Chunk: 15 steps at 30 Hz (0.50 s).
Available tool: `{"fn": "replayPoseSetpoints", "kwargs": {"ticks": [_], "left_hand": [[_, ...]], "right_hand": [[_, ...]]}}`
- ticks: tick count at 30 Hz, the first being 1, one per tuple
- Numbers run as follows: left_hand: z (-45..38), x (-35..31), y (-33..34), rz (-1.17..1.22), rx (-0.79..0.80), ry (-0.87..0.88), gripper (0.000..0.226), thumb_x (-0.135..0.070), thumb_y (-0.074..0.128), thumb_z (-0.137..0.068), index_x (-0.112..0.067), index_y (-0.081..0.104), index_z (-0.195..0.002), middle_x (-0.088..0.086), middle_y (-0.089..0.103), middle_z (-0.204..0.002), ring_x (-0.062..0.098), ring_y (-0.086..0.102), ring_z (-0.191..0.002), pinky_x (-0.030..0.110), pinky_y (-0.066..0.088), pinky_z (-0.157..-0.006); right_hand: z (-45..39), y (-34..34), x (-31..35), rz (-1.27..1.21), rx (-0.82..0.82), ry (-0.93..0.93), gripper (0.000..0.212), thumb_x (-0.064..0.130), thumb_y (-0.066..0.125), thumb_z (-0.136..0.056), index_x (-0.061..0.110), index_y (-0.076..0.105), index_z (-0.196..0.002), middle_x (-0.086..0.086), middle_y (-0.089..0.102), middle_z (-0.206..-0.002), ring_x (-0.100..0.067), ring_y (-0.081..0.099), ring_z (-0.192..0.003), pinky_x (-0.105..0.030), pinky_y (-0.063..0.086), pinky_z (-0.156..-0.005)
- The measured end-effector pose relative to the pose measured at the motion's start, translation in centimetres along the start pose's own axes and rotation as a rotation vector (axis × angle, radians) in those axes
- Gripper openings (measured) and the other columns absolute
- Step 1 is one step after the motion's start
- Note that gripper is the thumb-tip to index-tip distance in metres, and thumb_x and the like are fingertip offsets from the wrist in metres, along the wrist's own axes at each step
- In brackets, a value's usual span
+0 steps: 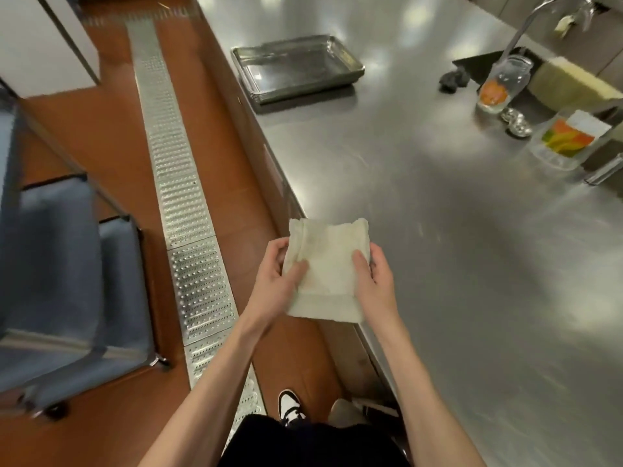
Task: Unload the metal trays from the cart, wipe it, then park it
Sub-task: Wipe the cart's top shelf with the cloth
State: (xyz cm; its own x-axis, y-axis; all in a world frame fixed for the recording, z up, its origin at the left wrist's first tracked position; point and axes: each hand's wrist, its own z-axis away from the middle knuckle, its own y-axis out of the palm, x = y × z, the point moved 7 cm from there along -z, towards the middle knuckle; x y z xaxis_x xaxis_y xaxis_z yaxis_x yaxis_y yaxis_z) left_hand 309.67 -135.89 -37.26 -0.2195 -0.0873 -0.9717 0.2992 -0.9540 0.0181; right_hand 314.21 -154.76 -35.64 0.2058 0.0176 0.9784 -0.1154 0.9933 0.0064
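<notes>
A folded off-white cloth [328, 267] is held over the near edge of the steel counter [455, 230]. My left hand [278, 281] grips its left side with the thumb on top. My right hand [374, 281] grips its right side the same way. A stack of metal trays [296, 67] sits on the counter at the back, near its left edge. The blue-grey cart [67, 281] stands on the floor at the far left, its shelves bare where visible.
A perforated metal drain grate [188, 214] runs along the brown floor between cart and counter. At the right of the counter are a glass jar [504, 84], small metal cups [515, 121], a clear plastic container [566, 139], a dark scrubber [453, 80] and a tap [532, 18].
</notes>
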Motion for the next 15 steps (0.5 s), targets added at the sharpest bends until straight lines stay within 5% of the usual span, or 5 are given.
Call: {"fn": "replayPoseSetpoints", "kwargs": {"ticks": [6,9,15], "left_hand": [[-0.9,-1.2,-8.0,0.097,-0.171,0.019,0.04,-0.019,0.067,-0.095,-0.026,0.054,-0.132,0.003,0.074,-0.123,0.035,0.071,-0.113,0.055,0.061,-0.093],[-1.4,-1.6,-12.0,0.134,-0.257,0.037,0.043,-0.026,0.069,-0.091,-0.027,0.054,-0.132,0.006,0.073,-0.126,0.037,0.07,-0.116,0.06,0.058,-0.098],[-3.5,-2.6,-18.6,0.185,-0.41,0.076,0.046,-0.024,0.069,-0.089,-0.021,0.053,-0.132,0.0,0.077,-0.116,0.014,0.074,-0.102,0.03,0.061,-0.082]], "right_hand": [[-3.5,8.9,0.5,0.052,0.166,-0.049,0.02,0.029,0.052,-0.109,0.023,0.063,-0.126,-0.004,0.074,-0.113,-0.023,0.073,-0.104,-0.036,0.061,-0.081],[-5.0,13.5,0.7,0.079,0.232,-0.065,0.025,0.028,0.053,-0.109,0.019,0.06,-0.131,-0.002,0.073,-0.116,-0.017,0.072,-0.104,-0.029,0.059,-0.078],[-8.1,22.0,2.0,0.098,0.401,-0.106,0.018,0.026,0.052,-0.11,0.032,0.06,-0.125,0.015,0.073,-0.11,-0.01,0.072,-0.103,-0.031,0.062,-0.083]]}}
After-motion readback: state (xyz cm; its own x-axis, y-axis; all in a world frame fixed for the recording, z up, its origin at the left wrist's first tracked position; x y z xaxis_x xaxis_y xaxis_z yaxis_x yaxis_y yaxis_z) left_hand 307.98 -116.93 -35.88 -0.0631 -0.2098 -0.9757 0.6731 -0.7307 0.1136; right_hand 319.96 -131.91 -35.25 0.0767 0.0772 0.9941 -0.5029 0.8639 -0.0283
